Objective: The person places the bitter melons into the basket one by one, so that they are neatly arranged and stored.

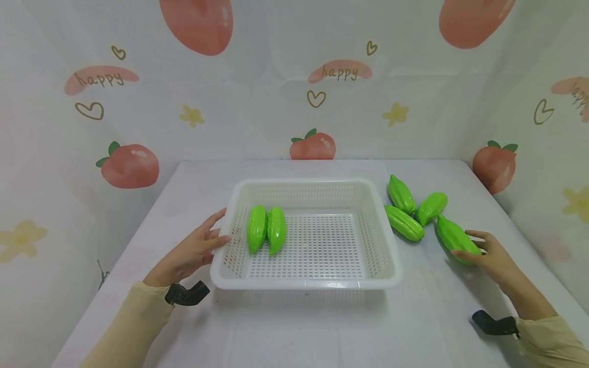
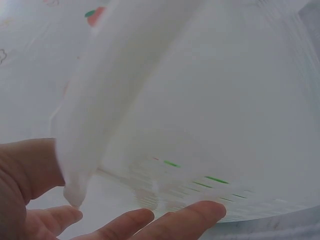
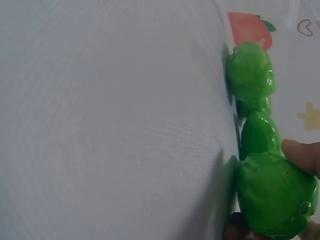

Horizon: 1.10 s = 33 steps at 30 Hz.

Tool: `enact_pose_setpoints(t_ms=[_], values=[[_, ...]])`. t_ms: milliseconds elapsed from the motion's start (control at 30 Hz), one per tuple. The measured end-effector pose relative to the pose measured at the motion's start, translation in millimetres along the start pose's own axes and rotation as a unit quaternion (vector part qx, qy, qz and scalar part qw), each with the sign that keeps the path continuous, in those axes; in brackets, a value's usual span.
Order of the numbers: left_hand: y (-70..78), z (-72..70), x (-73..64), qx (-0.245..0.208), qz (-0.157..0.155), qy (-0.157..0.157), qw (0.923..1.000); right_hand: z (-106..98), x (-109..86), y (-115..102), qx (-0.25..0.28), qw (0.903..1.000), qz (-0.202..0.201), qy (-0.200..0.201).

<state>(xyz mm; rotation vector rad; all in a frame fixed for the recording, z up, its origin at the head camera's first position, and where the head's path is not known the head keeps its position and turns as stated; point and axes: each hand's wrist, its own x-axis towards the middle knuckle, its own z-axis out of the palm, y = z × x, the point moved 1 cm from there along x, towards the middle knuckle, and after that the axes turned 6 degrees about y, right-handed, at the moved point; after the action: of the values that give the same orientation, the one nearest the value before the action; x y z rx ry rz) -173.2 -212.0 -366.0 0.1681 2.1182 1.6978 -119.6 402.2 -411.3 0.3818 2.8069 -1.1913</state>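
A white plastic basket with slotted sides stands mid-table. My left hand holds its left rim, thumb on one side and fingers on the other; the left wrist view shows the basket wall between them. Two glossy green bitter melons, one on the left and one beside it, lie side by side inside. Right of the basket, my right hand grips another bitter melon at its near end, thumb and fingers on opposite sides. The right wrist view shows this melon close up.
Three more bitter melons lie close together right of the basket: one at the back, one to its right and one beside the basket wall. A printed cloth hangs behind and along both sides of the white table.
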Motion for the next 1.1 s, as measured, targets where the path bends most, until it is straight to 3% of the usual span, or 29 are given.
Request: enact_pose_setpoints(t_ms=[233, 567, 933, 1100], values=[[-0.7, -0.7, 0.5, 0.003, -0.003, 0.001, 1.0, -3.2, -3.3, 1.9, -0.005, 0.9996, -0.015, 0.023], [-1.6, -1.0, 1.0, 0.001, -0.006, 0.001, 1.0, -12.3, -7.5, 4.4, 0.028, 0.9969, -0.033, 0.066], [-1.6, -0.6, 0.1, 0.013, -0.009, 0.003, 0.9999, -16.9, -6.6, -1.4, 0.175, 0.9755, -0.077, 0.11], [0.2, -0.7, -1.3, 0.006, -0.007, 0.0, 1.0, -19.6, -2.8, -4.2, 0.194, 0.9714, -0.075, 0.115]])
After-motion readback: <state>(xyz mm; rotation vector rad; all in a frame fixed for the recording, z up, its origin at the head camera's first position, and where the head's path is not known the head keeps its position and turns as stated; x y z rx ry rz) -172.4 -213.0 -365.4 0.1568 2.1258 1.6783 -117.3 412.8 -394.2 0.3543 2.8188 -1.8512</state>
